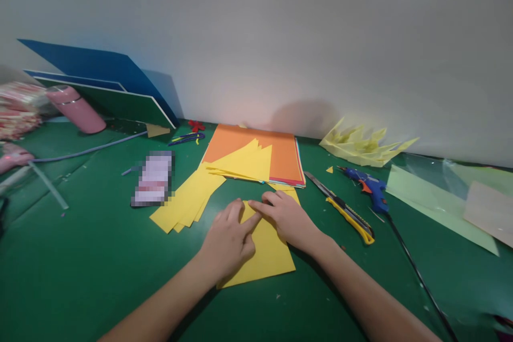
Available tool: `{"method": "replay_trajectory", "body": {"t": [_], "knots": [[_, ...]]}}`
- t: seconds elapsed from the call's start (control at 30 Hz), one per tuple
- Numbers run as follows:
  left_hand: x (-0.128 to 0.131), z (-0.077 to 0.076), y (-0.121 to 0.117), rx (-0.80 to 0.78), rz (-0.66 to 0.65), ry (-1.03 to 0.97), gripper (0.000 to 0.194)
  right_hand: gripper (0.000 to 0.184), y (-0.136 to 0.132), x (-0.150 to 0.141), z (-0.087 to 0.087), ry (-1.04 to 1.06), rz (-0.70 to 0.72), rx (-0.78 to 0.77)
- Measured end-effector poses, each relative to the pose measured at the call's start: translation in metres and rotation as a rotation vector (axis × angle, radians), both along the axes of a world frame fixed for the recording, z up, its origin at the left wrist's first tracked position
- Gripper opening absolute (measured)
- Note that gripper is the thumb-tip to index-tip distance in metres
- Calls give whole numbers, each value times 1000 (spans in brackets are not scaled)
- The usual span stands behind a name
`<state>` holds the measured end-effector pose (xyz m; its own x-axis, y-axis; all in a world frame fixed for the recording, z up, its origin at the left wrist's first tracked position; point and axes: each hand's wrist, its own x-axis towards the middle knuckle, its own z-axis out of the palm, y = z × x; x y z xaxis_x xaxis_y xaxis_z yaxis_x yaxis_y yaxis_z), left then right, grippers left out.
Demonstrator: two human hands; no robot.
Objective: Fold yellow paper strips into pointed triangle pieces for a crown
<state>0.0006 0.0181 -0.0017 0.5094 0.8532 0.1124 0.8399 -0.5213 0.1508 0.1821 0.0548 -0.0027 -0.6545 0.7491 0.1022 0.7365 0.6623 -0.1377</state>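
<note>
A yellow sheet of paper (268, 256) lies on the green table, with both my hands on its far part. My left hand (230, 240) holds it on the left side, fingers bent onto the far edge and the index finger pointing right. From the right, my right hand (290, 219) presses the same edge, its index finger reaching left until the two hands almost meet. The fingers cover that edge, so any crease there is hidden. Just beyond are fanned yellow paper strips (188, 197) and pointed yellow paper pieces (244, 163) on an orange paper stack (236, 139).
Right of my hands lie a yellow utility knife (348, 216) with its blade out and a blue glue gun (371, 187) with a trailing cord. A spiky yellow paper shape (360, 144) stands behind. To the left are a blurred phone (154, 179) and a pink bottle (78, 109).
</note>
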Motion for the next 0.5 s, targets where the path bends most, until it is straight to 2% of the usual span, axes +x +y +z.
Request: {"method": "replay_trajectory", "body": {"t": [0.27, 0.5], "knots": [[-1, 0, 0, 0, -11, -25, 60, 50, 11, -4, 10, 14, 31, -122], [-1, -1, 0, 1, -16, -15, 61, 52, 11, -8, 12, -72, 37, -83]]}}
